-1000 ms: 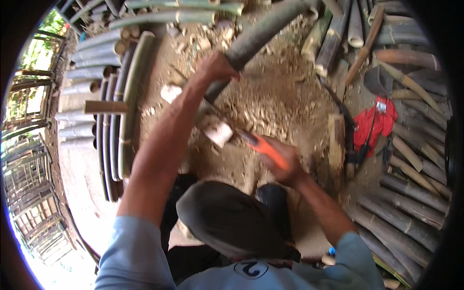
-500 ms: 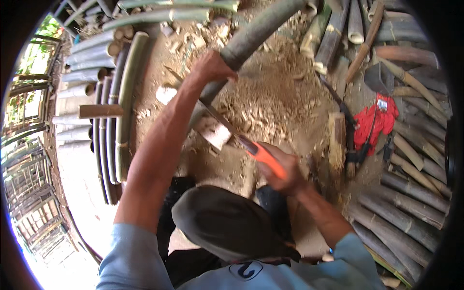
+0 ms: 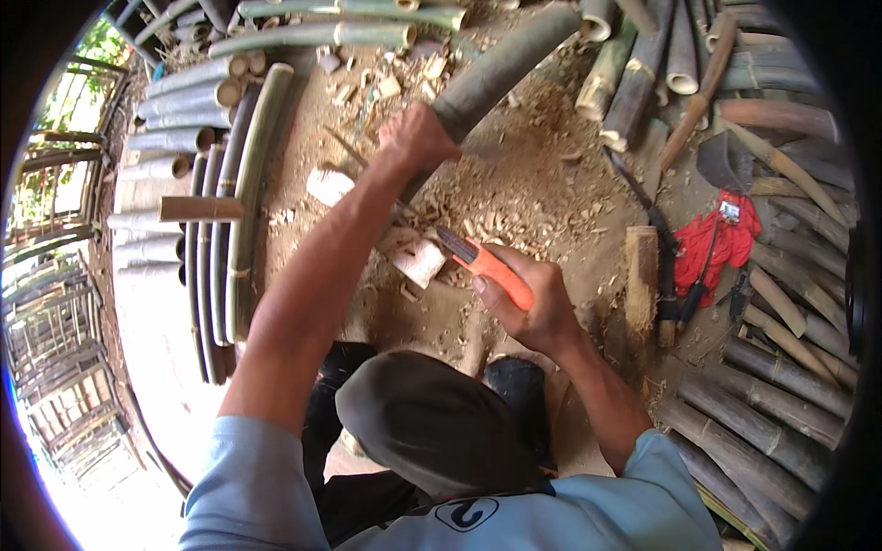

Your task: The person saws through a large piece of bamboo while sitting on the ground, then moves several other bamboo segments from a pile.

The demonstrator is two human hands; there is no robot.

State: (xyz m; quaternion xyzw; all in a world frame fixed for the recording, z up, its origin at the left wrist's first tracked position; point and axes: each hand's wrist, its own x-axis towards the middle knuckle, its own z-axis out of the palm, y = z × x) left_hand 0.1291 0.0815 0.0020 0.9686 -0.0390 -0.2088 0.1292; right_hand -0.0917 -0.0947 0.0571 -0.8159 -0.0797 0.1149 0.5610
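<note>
Left hand (image 3: pixel 415 138) clamped round thick bamboo pole (image 3: pixel 501 69), pole slanting up-right from wood block (image 3: pixel 415 255). Right hand (image 3: pixel 533 308) fisted on orange-handled knife (image 3: pixel 482 264), blade beside block. Pole likely stiff, heavy, smooth-skinned; grip best low, near block.

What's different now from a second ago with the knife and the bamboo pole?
Little has changed. The right hand still grips the orange-handled knife, its blade again near the cut end of the bamboo pole, after a slight shift. The left hand keeps its hold on the pole. The red cloth and stacked bamboo lie unmoved.
</note>
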